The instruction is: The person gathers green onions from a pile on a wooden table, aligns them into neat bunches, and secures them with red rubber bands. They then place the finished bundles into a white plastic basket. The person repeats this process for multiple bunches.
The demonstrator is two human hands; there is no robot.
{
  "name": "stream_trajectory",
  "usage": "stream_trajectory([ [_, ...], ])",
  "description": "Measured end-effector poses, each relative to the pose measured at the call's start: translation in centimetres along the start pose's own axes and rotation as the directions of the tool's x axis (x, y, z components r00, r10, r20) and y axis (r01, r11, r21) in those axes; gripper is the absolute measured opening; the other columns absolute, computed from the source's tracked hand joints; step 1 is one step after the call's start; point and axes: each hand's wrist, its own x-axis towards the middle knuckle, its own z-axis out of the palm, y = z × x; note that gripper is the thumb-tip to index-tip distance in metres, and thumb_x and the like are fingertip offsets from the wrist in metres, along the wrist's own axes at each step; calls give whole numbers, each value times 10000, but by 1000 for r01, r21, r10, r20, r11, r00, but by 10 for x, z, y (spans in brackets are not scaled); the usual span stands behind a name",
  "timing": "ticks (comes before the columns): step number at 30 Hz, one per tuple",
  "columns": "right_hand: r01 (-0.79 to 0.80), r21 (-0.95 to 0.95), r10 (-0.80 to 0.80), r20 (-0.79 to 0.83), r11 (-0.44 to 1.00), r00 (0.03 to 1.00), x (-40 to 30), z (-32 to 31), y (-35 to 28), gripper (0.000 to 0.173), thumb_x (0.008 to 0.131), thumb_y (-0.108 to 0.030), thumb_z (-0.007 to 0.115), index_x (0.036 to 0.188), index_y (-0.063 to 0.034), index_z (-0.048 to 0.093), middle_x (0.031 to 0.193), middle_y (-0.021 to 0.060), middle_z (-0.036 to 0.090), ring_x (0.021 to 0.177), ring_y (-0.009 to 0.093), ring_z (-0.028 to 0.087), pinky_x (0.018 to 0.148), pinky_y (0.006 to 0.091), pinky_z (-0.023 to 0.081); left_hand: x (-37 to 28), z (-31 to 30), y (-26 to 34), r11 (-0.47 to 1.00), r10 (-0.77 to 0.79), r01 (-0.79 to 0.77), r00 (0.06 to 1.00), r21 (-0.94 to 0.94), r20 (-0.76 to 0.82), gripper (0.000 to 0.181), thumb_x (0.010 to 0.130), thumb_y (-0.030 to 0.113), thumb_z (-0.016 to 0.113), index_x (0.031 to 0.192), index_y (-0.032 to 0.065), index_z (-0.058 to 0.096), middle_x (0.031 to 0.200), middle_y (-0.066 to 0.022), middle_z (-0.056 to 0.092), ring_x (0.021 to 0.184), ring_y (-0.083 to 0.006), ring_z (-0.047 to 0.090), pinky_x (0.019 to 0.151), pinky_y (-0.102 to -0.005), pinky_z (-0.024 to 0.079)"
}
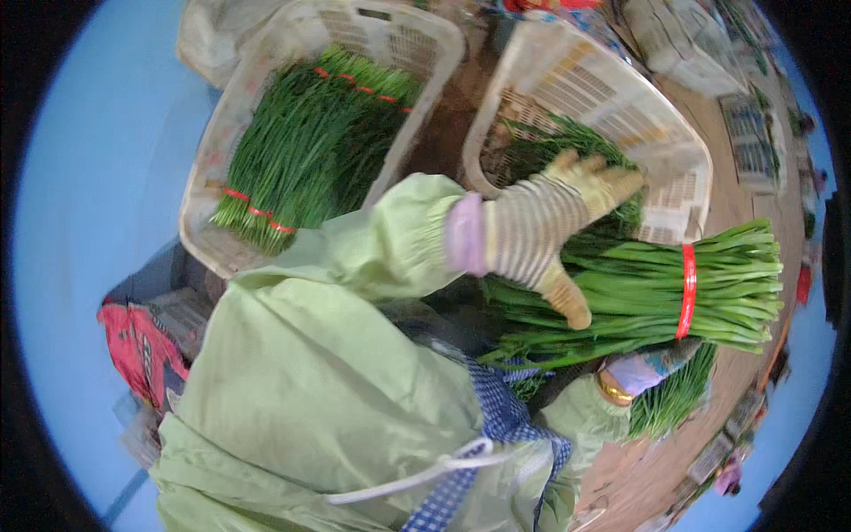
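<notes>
A thick bundle of green garlic chives lies across the front of me, its cut stem ends to the right. One red band ties it near those ends. My right hand, in a glove with a lilac cuff, supports the bundle from below; its fingers are mostly hidden. My left hand, in a striped knit glove with yellowish fingers, is spread above the leaves, slightly blurred. Its thumb overlaps the bundle, though contact is unclear. Beyond its fingertips, loose greens sit in a white plastic crate.
Another white crate holds several red-banded chive bundles. More greens lie below my right hand. A red garment or bag is at left, and a pale box stands at upper right. A distant person appears at the lower-right rim.
</notes>
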Motion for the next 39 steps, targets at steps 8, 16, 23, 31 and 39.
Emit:
stream_trajectory([
  [8,459,-501,-209,476,734,854,22,45,17,576,894,-294,467,1339,11,267,1310,161,400,1158,235,434,1001,344,325,-24,62,-43,48,7,143,990,-989,143,962,633,146,807,1387,91,214,1274,-69,465,1153,-172,436,980,-351,347],
  [16,195,-604,261,582,772,770,41,77,18,407,960,-196,319,1326,-18,333,1319,132,403,1149,228,449,981,346,364,-61,37,-121,20,-246,260,937,-965,247,510,761,227,688,1203,52,504,1094,-56,586,949,-142,558,837,-310,457],
  [23,-525,-194,549,462,829,697,47,29,55,439,941,-206,328,1316,23,349,1335,163,389,1221,294,397,1027,388,313,-201,-160,-139,182,-677,496,690,-849,257,435,803,249,628,1177,49,530,1062,-63,602,920,-154,575,816,-306,471],
  [31,-733,-223,760,306,642,573,20,-20,110,468,905,-329,479,1243,-8,445,1276,129,466,1149,268,470,958,380,380,-271,-202,-215,142,-974,842,212,-520,77,543,716,352,696,1158,70,552,1059,-62,606,921,-152,563,823,-299,445],
  [39,-688,-282,743,291,668,602,16,-23,115,433,910,-281,479,1237,-1,443,1255,149,475,1107,284,503,942,381,399,-191,-56,-318,48,-940,999,43,-4,-338,1078,548,447,789,1389,111,205,1187,-211,518,1080,-342,516,905,-393,420],
])
